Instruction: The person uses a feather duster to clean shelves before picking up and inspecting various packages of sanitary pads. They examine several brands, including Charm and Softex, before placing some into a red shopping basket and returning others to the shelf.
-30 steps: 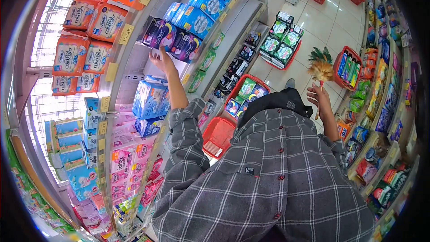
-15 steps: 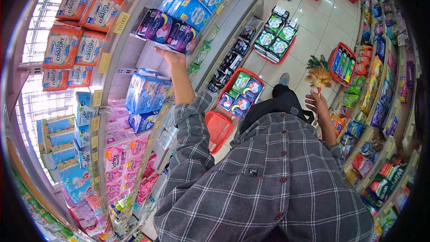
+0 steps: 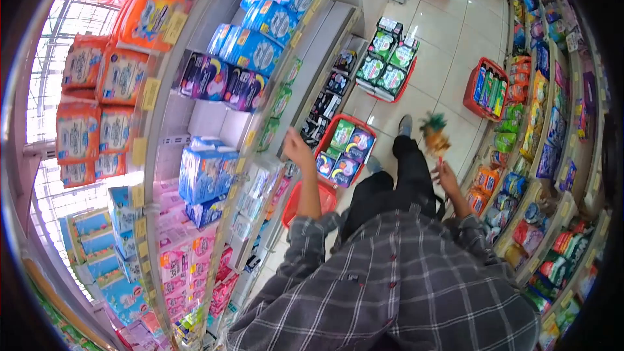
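My left hand [image 3: 299,149] is off the shelf, over the gap between the shelving and a red basket [image 3: 372,149]. Its fingers are loosely apart and hold nothing. Dark purple Softex packs [image 3: 244,89] stand in a row on the shelf up and to the left of it. Below them are blue Softex packs [image 3: 207,175]. My right hand [image 3: 446,179] is wrapped around the handle of a feather duster [image 3: 435,135], whose brown and green feathers point away from me. The basket near my left hand holds green and dark blue packs [image 3: 358,143].
Another red basket [image 3: 301,203] is partly behind my left forearm. A basket of green and black packs [image 3: 388,65] stands ahead on the tiled floor [image 3: 448,49]. A basket of bottles or tubes [image 3: 486,88] sits by the right shelves [image 3: 545,179]. Orange packs [image 3: 123,75] fill the upper left.
My left hand has let go of the purple packs and drawn back to the right, leaving them on the shelf. The duster in my right hand has moved down and left. One leg has stepped forward.
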The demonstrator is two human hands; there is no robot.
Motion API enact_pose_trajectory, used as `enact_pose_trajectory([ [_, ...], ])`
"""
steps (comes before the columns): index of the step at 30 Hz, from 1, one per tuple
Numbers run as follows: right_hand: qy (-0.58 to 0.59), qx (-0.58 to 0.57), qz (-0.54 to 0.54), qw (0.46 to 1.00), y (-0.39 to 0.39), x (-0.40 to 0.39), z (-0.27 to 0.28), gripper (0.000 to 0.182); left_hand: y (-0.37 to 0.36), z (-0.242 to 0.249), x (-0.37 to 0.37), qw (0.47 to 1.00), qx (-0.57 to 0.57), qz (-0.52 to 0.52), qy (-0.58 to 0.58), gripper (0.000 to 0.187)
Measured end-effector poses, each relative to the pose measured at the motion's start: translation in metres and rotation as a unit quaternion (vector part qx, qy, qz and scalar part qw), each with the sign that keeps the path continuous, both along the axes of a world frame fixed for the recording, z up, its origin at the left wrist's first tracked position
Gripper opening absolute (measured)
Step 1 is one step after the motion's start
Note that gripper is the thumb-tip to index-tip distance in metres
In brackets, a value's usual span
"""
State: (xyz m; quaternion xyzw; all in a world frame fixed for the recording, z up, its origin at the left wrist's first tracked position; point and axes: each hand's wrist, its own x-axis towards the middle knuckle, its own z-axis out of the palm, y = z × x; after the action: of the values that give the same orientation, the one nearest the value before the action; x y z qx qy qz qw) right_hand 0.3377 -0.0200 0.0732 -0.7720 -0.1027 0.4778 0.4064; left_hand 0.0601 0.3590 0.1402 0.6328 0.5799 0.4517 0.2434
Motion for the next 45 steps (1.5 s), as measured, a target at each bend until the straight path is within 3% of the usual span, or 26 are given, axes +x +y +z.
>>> enact_pose_trajectory([
  [2, -0.012, -0.004, 0.018, 1.0, -0.001, -0.008, -0.027, 0.037, -0.057, -0.064, -0.018, 0.976, -0.191, -0.1, 0.039, 0.047],
  [4, -0.128, -0.052, 0.169, 0.976, -0.007, -0.005, -0.055, 0.037, -0.112, -0.101, -0.037, 0.963, -0.2, -0.147, 0.101, 0.052],
  [6, -0.176, -0.091, 0.178, 0.964, -0.009, -0.007, -0.096, 0.038, -0.16, -0.145, -0.071, 0.892, -0.345, -0.175, 0.236, 0.055],
  [9, -0.173, -0.198, 0.129, 0.956, -0.025, -0.025, -0.142, 0.037, -0.225, -0.207, -0.125, 0.825, -0.412, -0.201, 0.33, 0.05],
  [10, -0.15, -0.207, 0.113, 0.96, -0.025, -0.035, -0.145, 0.035, -0.235, -0.221, -0.137, 0.779, -0.485, -0.197, 0.345, 0.047],
  [12, -0.12, -0.229, 0.104, 0.96, -0.018, -0.052, -0.144, 0.039, -0.259, -0.278, -0.168, 0.833, -0.452, -0.198, 0.249, 0.024],
  [13, -0.169, -0.253, 0.156, 0.94, -0.032, -0.064, -0.162, 0.04, -0.256, -0.307, -0.168, 0.771, -0.584, -0.123, 0.22, 0.031],
  [15, -0.201, -0.266, 0.178, 0.926, -0.041, -0.075, -0.165, 0.042, -0.248, -0.375, -0.177, 0.817, -0.458, -0.243, 0.25, 0.041],
  [16, -0.216, -0.271, 0.188, 0.919, -0.045, -0.079, -0.165, 0.044, -0.231, -0.398, -0.169, 0.776, -0.477, -0.265, 0.316, 0.048],
  [17, -0.2, -0.286, 0.199, 0.916, -0.048, -0.079, -0.168, 0.043, -0.216, -0.428, -0.162, 0.828, -0.392, -0.287, 0.28, 0.053],
  [18, -0.186, -0.299, 0.209, 0.912, -0.051, -0.078, -0.174, 0.041, -0.184, -0.422, -0.125, 0.819, -0.36, -0.274, 0.353, 0.059],
  [19, -0.171, -0.312, 0.217, 0.909, -0.055, -0.079, -0.18, 0.04, -0.153, -0.424, -0.098, 0.824, -0.339, -0.27, 0.365, 0.07],
  [20, -0.183, -0.309, 0.229, 0.905, -0.06, -0.081, -0.186, 0.04, -0.125, -0.413, -0.063, 0.806, -0.392, -0.212, 0.388, 0.092],
  [22, -0.211, -0.295, 0.253, 0.897, -0.065, -0.081, -0.202, 0.039, -0.095, -0.43, -0.03, 0.808, -0.366, -0.211, 0.411, 0.112],
  [24, -0.213, -0.293, 0.257, 0.896, -0.069, -0.078, -0.209, 0.037, -0.082, -0.459, -0.024, 0.83, -0.302, -0.292, 0.368, 0.121],
  [26, -0.214, -0.294, 0.267, 0.892, -0.071, -0.077, -0.22, 0.036, -0.071, -0.457, -0.009, 0.82, -0.297, -0.295, 0.391, 0.117],
  [27, -0.205, -0.292, 0.268, 0.895, -0.072, -0.076, -0.223, 0.036, -0.068, -0.481, -0.022, 0.852, -0.275, -0.26, 0.361, 0.113],
  [29, -0.194, -0.29, 0.266, 0.899, -0.08, -0.075, -0.225, 0.036, -0.051, -0.498, -0.043, 0.902, -0.23, -0.11, 0.348, 0.108],
  [31, -0.179, -0.292, 0.257, 0.904, -0.082, -0.073, -0.229, 0.035, -0.04, -0.517, -0.068, 0.816, -0.379, 0.173, 0.4, 0.125],
  [32, -0.17, -0.297, 0.253, 0.905, -0.083, -0.073, -0.229, 0.035, -0.037, -0.525, -0.077, 0.783, -0.452, 0.264, 0.336, 0.142],
  [34, -0.168, -0.295, 0.232, 0.911, -0.085, -0.073, -0.234, 0.034, -0.032, -0.546, -0.101, 0.742, -0.516, 0.264, 0.337, 0.151],
  [37, -0.163, -0.289, 0.222, 0.917, -0.095, -0.075, -0.232, 0.034, -0.039, -0.559, -0.12, 0.73, -0.481, 0.291, 0.388, 0.141],
  [40, -0.165, -0.291, 0.244, 0.91, -0.086, -0.064, -0.235, 0.033, -0.043, -0.541, -0.125, 0.78, -0.47, 0.268, 0.314, 0.129],
  [41, -0.178, -0.282, 0.254, 0.908, -0.082, -0.062, -0.233, 0.033, -0.047, -0.535, -0.12, 0.796, -0.401, 0.27, 0.365, 0.116],
  [43, -0.193, -0.279, 0.288, 0.896, -0.076, -0.058, -0.224, 0.031, -0.055, -0.487, -0.106, 0.853, -0.327, 0.151, 0.377, 0.108],
  [45, -0.207, -0.265, 0.287, 0.897, -0.073, -0.053, -0.218, 0.034, -0.074, -0.443, -0.088, 0.893, -0.244, 0.067, 0.372, 0.116],
])
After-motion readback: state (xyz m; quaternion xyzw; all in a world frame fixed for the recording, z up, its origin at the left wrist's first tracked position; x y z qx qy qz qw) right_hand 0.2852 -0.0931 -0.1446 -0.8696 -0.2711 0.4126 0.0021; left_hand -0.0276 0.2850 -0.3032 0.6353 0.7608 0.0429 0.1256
